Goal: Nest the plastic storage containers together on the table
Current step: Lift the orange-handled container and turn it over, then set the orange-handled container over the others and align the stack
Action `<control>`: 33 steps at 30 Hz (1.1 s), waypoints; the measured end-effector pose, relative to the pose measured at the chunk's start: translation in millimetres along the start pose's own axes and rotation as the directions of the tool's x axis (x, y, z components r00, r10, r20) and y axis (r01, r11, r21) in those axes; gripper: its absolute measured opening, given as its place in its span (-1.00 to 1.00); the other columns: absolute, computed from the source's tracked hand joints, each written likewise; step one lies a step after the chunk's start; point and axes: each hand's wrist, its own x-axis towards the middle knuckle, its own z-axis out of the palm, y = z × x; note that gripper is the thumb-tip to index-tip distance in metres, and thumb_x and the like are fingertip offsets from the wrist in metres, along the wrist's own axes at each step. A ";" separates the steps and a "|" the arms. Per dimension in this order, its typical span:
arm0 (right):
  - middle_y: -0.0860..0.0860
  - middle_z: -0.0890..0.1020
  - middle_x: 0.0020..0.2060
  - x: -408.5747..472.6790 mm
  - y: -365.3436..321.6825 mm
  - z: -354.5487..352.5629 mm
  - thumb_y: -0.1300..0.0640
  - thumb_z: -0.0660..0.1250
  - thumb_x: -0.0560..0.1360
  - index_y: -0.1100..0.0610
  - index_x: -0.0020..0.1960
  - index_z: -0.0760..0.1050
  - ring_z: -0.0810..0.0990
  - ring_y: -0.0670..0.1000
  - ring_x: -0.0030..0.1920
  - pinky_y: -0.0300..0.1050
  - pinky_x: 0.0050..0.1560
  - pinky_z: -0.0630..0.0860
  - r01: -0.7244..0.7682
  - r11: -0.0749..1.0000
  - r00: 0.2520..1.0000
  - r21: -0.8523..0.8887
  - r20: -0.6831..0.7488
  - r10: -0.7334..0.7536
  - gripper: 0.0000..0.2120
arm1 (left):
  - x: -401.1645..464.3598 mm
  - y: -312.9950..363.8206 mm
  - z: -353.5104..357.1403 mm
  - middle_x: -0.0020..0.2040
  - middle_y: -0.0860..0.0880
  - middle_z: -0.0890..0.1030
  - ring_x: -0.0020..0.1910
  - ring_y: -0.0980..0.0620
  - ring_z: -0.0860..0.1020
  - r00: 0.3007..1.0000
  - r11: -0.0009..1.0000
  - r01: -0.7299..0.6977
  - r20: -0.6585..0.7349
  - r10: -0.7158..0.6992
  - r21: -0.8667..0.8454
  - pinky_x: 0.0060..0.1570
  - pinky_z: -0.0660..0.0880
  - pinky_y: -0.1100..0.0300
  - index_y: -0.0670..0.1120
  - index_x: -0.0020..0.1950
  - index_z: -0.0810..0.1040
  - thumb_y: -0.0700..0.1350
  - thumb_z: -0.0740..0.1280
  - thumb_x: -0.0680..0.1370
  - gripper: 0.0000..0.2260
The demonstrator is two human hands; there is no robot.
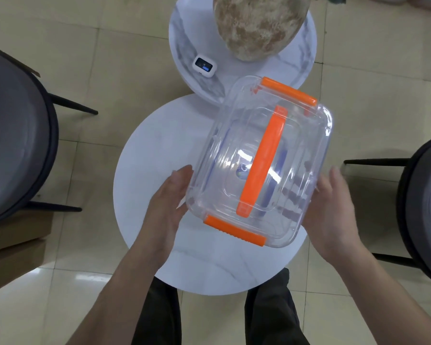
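A clear plastic storage container with a lid, an orange top handle and two orange side latches sits on the round white table. Through its walls I see the outline of a smaller clear container inside it. My left hand is at the container's near-left corner, palm turned toward it, fingers apart, fingertips at the wall. My right hand is at the near-right side, fingers spread and blurred by motion. Neither hand wraps around the container.
A second, marble-patterned round table stands just beyond, carrying a large mottled beige vase and a small white device with a screen. Dark-framed chairs stand to the left and right. The floor is tiled.
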 end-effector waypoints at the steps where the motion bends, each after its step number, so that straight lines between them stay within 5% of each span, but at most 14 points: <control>1: 0.00 0.63 0.27 -1.4 6.8 -5.6 -0.32 -0.01 0.58 -0.07 0.41 0.44 0.61 0.08 0.24 0.17 0.17 0.54 -0.019 1.000 0.999 0.002 -0.041 0.019 -0.44 | 0.9 -4.3 -6.0 0.37 0.06 0.61 0.37 0.04 0.55 0.999 0.999 0.021 -0.046 -0.023 -0.041 0.42 0.42 -0.07 0.05 0.42 0.52 0.42 0.23 0.45 -0.33; 7: 0.05 0.70 0.10 -10.6 62.8 -19.4 0.06 0.16 0.64 0.02 0.15 0.58 0.70 0.02 0.03 -0.05 -0.06 0.58 -0.120 0.973 0.965 -0.200 -0.255 0.067 -0.77 | 6.5 -33.3 -37.6 0.26 -0.02 0.68 0.27 -0.02 0.62 0.970 0.983 0.121 -0.194 -0.147 -0.138 0.34 0.49 -0.04 -0.03 0.28 0.60 0.30 0.25 0.43 -0.43; 11: 0.12 0.70 0.06 -18.2 100.4 -15.5 0.28 0.27 0.59 0.07 0.10 0.59 0.69 0.15 0.04 0.20 0.11 0.59 -0.122 0.967 0.972 -0.225 -0.223 0.071 -0.80 | 14.2 -53.5 -50.1 0.24 -0.06 0.68 0.22 -0.02 0.65 0.953 0.966 0.181 -0.211 -0.220 -0.186 0.27 0.52 0.04 -0.04 0.23 0.61 0.14 0.20 0.65 -0.65; 17: 0.25 0.67 0.06 -12.4 142.9 13.1 0.22 0.26 0.61 0.25 0.18 0.54 0.69 0.25 -0.02 0.11 -0.03 0.62 -0.274 0.947 0.942 -0.165 -0.245 0.230 -0.81 | 30.4 -69.6 -60.1 0.20 -0.07 0.68 0.18 -0.06 0.65 0.938 0.954 0.247 -0.204 -0.279 -0.171 0.11 0.57 0.13 -0.03 0.19 0.62 0.06 0.26 0.66 -0.75; 21: 0.17 0.73 -0.07 -7.5 158.2 44.1 0.19 0.30 0.58 0.16 0.01 0.60 0.73 0.18 -0.10 0.00 -0.11 0.62 -0.365 0.912 0.920 -0.185 -0.220 0.324 -0.89 | 42.0 -72.3 -63.0 0.14 -0.05 0.70 0.11 -0.06 0.68 0.939 0.960 0.259 -0.207 -0.277 -0.110 0.03 0.60 0.15 -0.02 0.18 0.63 0.04 0.33 0.62 -0.78; 28: 0.15 0.71 -0.02 3.4 165.5 92.2 0.19 0.21 0.64 0.18 0.15 0.55 0.71 0.17 -0.05 -0.04 -0.10 0.64 -0.423 0.906 0.902 -0.021 -0.102 0.419 -0.82 | 61.0 -80.1 -57.2 0.13 -0.06 0.68 0.08 -0.02 0.68 0.959 0.973 0.226 -0.186 -0.212 0.057 -0.12 0.63 0.34 0.00 0.23 0.59 -0.05 0.37 0.61 -0.80; 33: 0.16 0.68 0.07 16.6 165.9 110.0 0.09 0.18 0.66 0.18 0.31 0.48 0.68 0.17 0.04 -0.02 0.00 0.59 -0.450 0.889 0.884 0.080 -0.098 0.456 -0.71 | 75.6 -83.7 -47.7 0.12 -0.09 0.66 0.07 -0.07 0.67 0.972 0.974 0.197 -0.149 -0.180 0.108 0.02 0.65 0.15 -0.03 0.29 0.58 -0.07 0.40 0.59 -0.73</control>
